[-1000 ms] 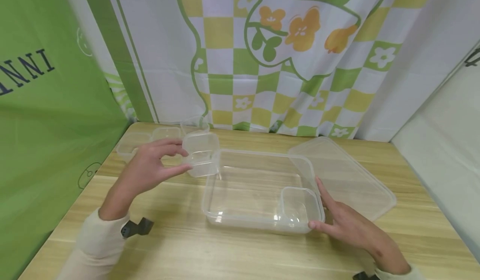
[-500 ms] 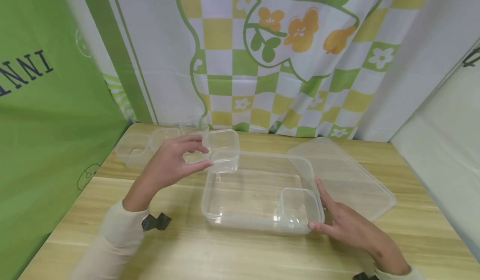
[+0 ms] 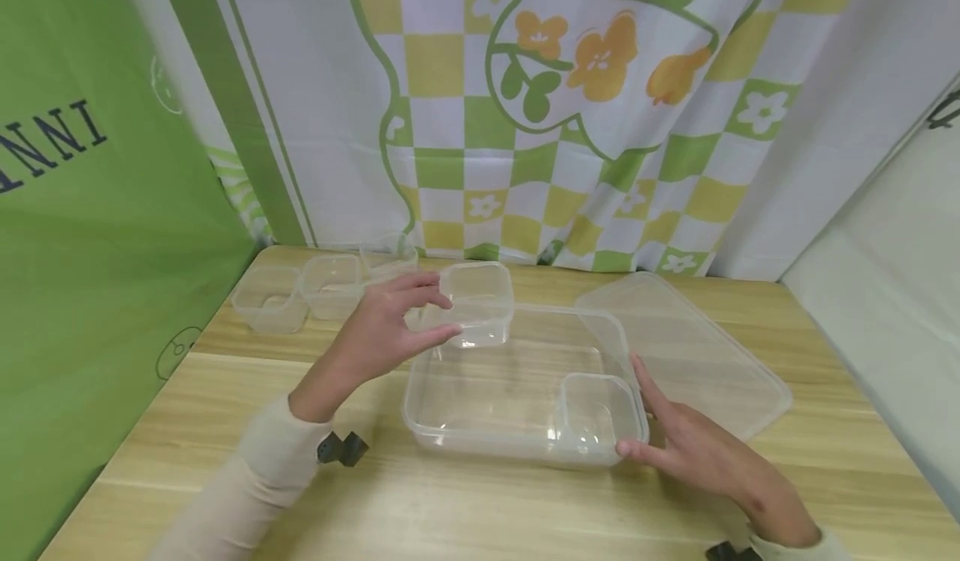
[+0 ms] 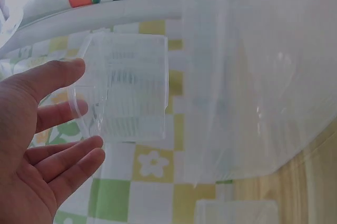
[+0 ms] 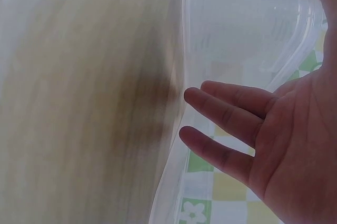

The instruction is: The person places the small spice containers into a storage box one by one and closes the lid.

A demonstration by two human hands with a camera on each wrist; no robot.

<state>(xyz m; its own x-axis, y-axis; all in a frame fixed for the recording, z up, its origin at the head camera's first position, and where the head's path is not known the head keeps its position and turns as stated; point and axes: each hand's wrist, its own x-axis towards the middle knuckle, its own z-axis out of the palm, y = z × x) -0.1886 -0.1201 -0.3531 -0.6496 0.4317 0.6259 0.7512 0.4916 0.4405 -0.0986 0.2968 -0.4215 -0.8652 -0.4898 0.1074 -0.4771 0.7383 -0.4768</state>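
My left hand (image 3: 378,329) pinches a small clear plastic container (image 3: 478,328) by its side, with thumb and fingers at its rim. It is held over the back left part of a large clear rectangular container (image 3: 517,440) that rests on the table. A similar small container (image 3: 597,415) sits inside the large one, in its front right corner. At the right end of the large container, my right hand (image 3: 697,448) touches it with thumb and index finger. The right wrist view shows the other fingers (image 5: 221,155) extended loosely beside its wall.
Several small clear containers (image 3: 272,298) stand at the back left of the wooden table (image 3: 480,511). A large translucent lid (image 3: 682,353) lies behind and right of the big container, partly overlapped by it. A patterned curtain (image 3: 495,144) hangs along the back edge.
My left hand has carried the small container rightward, from beside the large container to above its back left part. My right hand and the large container have stayed in place.
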